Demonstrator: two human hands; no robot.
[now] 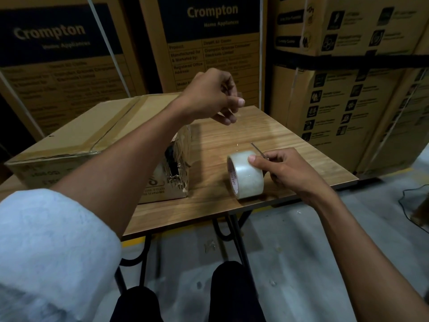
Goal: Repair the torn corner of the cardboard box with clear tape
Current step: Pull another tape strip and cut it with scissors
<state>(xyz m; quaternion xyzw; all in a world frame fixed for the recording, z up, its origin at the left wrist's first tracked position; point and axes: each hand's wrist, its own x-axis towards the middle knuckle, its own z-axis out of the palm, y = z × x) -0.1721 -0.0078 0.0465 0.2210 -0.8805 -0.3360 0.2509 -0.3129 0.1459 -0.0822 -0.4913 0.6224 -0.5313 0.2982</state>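
Note:
A brown cardboard box [76,135] lies on the left of the wooden table [278,140], its near right corner [176,168] ripped and ragged. A roll of clear tape [247,176] stands on edge on the table to the right of the box. My right hand [285,170] presses its thumb on the roll and also holds a thin metal blade [257,148] that points up and away. My left hand [213,96] is raised above the table, pinching the end of a clear tape strip [239,126] that stretches down to the roll.
Tall stacks of printed cartons [209,43] stand close behind and to the right of the table. The table's front edge is near my knees [232,287], with black metal legs below. A dark cable [413,201] lies on the grey floor at the right.

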